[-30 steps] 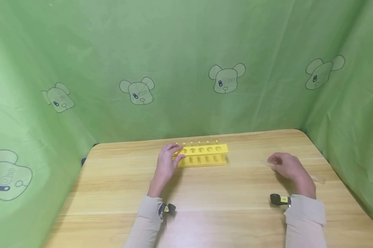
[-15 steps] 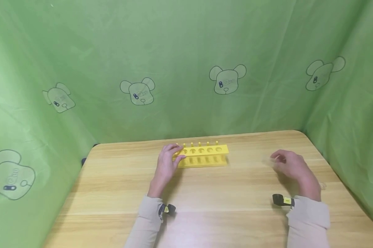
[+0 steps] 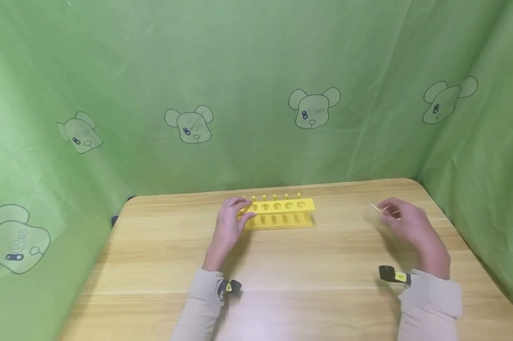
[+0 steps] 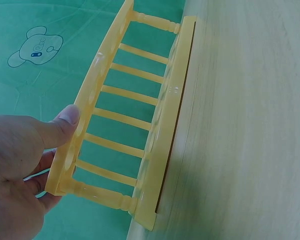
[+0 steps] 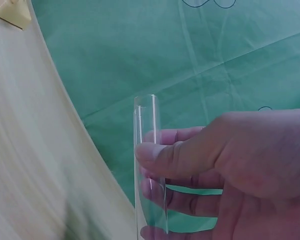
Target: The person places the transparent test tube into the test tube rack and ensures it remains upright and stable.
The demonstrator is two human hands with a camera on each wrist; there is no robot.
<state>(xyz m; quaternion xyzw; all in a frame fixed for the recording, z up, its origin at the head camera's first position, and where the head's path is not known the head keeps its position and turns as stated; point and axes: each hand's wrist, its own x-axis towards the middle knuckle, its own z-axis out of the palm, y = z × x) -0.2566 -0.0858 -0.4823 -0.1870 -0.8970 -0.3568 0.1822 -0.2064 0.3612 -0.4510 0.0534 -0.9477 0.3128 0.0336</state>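
Plainly, the slender tube (image 5: 148,120) is transparent, the rack (image 3: 283,207) yellow

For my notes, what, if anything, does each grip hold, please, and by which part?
Left grip: yellow rack, upper left end. Right grip: clear tube, near one end.

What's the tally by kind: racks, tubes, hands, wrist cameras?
Yellow plastic rack with round holes: 1
Clear cylindrical tube: 1
Bare hands (left hand, right hand): 2
Wrist cameras (black left-wrist camera, black right-wrist camera): 2
Total: 6
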